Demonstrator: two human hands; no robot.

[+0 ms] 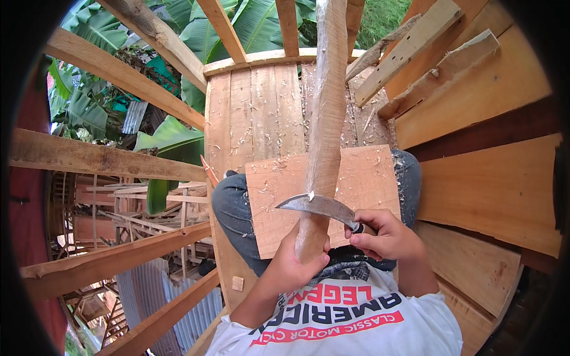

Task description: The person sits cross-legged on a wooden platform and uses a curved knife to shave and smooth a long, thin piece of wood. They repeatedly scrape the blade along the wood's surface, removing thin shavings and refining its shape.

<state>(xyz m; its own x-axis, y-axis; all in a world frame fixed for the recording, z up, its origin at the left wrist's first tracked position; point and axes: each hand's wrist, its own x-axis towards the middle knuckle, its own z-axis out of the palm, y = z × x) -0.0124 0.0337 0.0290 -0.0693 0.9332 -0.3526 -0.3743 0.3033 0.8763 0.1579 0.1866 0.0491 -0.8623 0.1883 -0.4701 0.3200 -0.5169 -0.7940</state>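
My left hand [297, 255] is wrapped round the near end of a long, slightly curved wooden stick [324, 113], which points away from me and runs past the top of the view. In my right hand [383, 237] is the handle of a knife with a curved, sickle-like blade [320, 206]. The blade lies across the stick just beyond my left hand, its tip out to the left. A small pale shaving sits at the blade on the wood. Under the stick, a square wooden board [273, 196] rests across my lap.
Wood shavings litter the plank floor [261, 113] ahead. Railing posts [113, 156] stand along the left, with banana leaves [172, 142] and corrugated sheets [148, 302] beyond. Wide planks [487, 190] lean on the right. A small wood block [237, 283] lies near my left forearm.
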